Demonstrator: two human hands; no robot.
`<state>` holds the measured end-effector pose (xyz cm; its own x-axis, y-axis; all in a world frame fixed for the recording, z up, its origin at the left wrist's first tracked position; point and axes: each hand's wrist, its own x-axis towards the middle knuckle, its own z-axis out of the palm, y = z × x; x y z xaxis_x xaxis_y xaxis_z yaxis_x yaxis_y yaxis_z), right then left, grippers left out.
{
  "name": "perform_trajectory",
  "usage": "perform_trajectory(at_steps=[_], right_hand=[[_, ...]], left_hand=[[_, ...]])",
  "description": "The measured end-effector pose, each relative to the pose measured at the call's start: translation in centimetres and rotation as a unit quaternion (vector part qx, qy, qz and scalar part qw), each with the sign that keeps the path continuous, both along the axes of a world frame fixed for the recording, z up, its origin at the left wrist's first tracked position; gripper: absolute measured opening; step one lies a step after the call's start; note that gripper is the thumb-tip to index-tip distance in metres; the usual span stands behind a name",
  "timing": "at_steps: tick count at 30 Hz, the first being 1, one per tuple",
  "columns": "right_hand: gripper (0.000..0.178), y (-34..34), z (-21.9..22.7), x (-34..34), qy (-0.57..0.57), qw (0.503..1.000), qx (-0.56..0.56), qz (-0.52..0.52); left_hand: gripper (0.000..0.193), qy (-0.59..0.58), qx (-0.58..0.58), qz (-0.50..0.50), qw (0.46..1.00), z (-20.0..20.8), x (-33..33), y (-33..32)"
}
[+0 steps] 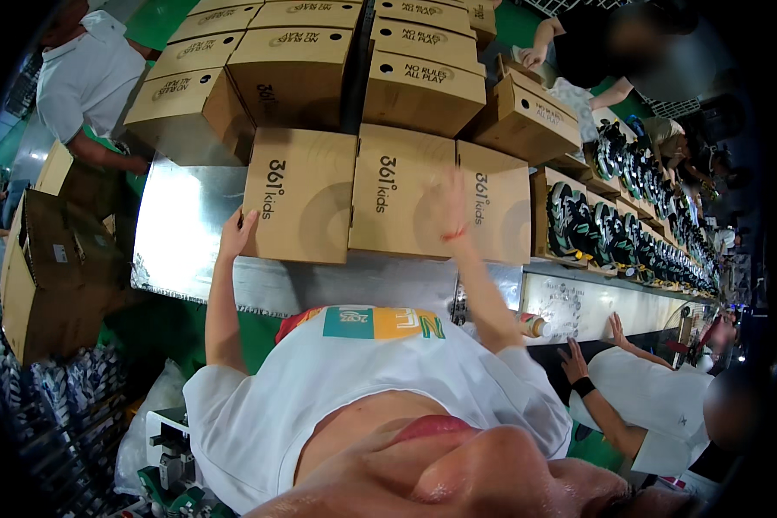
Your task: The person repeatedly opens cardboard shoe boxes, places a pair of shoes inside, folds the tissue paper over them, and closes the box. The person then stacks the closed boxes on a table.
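Three brown cardboard shoeboxes lie side by side in front of me: a left shoebox (306, 203), a middle shoebox (406, 216) and a right shoebox (501, 226). My left hand (237, 233) rests against the near left corner of the left shoebox, thumb and fingers apart. Over the meeting edges of the middle and right shoeboxes is my right hand (452, 203), a red string on its wrist. Motion smears its fingers, and whether it touches a lid I cannot tell.
Stacked shoeboxes (289, 69) rise beyond, on a metal table (181, 207). Rows of dark sneakers (578, 229) in open boxes stretch right. An open carton (26, 259) stands at left. Co-workers are at far left (86, 78), far right (613, 52) and near right (639, 388).
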<state>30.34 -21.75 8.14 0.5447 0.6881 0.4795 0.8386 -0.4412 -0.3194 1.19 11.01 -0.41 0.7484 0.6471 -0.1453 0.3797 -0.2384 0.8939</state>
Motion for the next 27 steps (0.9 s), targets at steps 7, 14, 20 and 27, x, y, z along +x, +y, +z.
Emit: perform_trajectory(at_steps=[7,14,20,27], right_hand=[[0.085,8.7,7.4,14.0,-0.159,0.979,-0.125,-0.029],[0.121,15.1,9.9,21.4,-0.024,0.919,-0.394,0.001],[0.111,13.8,8.9,19.8,-0.1,0.913,-0.389,0.073],[0.095,11.8,12.2,16.2,-0.208,0.929,-0.282,0.121]], left_hand=[[0.046,0.022,0.013,0.023,0.999,-1.5,0.8,-0.4],[0.046,-0.048,-0.038,0.068,0.996,-4.8,0.6,0.3],[0.044,-0.031,-0.051,0.085,0.995,-4.7,0.7,-0.3],[0.043,-0.075,-0.075,0.088,0.99,-5.9,1.2,0.1]])
